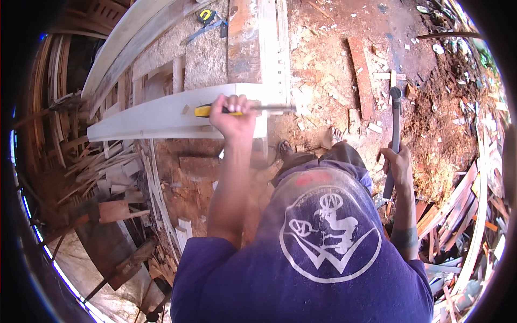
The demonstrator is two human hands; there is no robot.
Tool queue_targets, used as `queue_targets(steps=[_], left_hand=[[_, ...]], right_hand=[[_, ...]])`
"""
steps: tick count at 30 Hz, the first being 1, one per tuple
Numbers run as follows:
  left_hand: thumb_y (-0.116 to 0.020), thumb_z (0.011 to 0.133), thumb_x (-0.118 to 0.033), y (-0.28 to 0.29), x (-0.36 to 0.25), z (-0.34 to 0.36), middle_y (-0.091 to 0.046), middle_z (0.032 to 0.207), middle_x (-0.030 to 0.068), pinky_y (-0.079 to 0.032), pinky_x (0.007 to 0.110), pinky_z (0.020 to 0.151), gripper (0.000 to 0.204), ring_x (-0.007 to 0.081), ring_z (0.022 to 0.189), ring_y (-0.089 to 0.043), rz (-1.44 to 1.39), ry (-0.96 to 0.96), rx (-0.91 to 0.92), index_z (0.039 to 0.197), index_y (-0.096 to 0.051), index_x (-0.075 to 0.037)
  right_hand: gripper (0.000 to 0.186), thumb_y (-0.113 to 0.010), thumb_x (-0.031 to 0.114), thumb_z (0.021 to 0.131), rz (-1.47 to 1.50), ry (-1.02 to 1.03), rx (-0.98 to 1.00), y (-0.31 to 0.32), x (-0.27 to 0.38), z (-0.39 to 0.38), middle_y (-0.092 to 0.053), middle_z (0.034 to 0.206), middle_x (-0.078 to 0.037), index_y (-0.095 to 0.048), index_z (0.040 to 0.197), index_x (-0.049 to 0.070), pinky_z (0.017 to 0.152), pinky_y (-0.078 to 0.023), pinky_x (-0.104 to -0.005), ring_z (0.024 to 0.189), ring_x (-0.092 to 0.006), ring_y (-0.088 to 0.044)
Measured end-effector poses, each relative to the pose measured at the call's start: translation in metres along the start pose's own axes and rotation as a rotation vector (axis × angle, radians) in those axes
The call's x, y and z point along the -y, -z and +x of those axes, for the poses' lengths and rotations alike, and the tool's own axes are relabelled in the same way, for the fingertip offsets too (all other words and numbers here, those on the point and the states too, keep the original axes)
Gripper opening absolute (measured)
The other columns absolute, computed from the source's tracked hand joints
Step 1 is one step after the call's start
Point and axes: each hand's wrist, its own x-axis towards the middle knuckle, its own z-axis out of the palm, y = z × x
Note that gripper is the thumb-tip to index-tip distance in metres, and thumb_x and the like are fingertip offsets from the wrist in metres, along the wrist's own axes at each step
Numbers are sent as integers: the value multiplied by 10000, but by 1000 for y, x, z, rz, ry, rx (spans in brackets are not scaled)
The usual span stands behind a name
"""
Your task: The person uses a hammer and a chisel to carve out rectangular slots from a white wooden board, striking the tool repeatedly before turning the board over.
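Note:
My left hand (pixel 234 116) is closed around the yellow and black handle of a chisel (pixel 274 108), its metal shaft pointing right. It is over the right end of a long pale wooden board (pixel 161 116); whether the tool touches the wood I cannot tell. Off to the right, my right hand (pixel 397 161) grips a hammer (pixel 396 126) partway along its grey handle. The hammer's head is up, well away from the chisel and the board.
A yellow and black tape measure (pixel 205 16) lies on the bench at the back. Beyond my hands, a reddish-brown plank (pixel 361 78) rests on the chip-strewn floor. Wood offcuts (pixel 116 175) pile up at left, and more scrap strips (pixel 452 207) lie at right.

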Motion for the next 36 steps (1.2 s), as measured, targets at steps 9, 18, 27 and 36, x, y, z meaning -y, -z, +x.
queue_targets(steps=[9,18,27,36], left_hand=[[-563,919,-73,7,-28,-10,-445,625,-4,-371,289,599,229,122,615,-435,516,-305,61,714,-463,-99],[-607,920,-104,-34,25,-26,-407,588,-16,-348,298,549,262,134,551,-398,-50,25,40,709,-453,-124],[-573,943,-62,1,-37,64,-543,962,75,-479,421,829,102,202,886,-552,-94,-17,-127,1026,-522,-94],[-648,887,-3,52,-22,309,-575,1010,141,-616,436,784,197,265,862,-646,89,-149,-477,1042,-530,28]], right_hand=[[150,-653,172,845,50,6,-2,61,-23,41,-529,608,-14,-576,860,44,417,-401,-273,462,-113,-506],[163,-667,155,843,-1,-7,119,56,-18,80,-520,605,-17,-550,856,41,411,-409,-286,432,-128,-495],[189,-674,151,815,-176,142,258,-15,79,136,-529,621,-25,-534,860,33,416,-438,-290,457,-131,-526],[210,-675,163,818,-605,410,325,-148,246,225,-602,684,-116,-584,912,-2,530,-484,-405,576,-249,-628]])
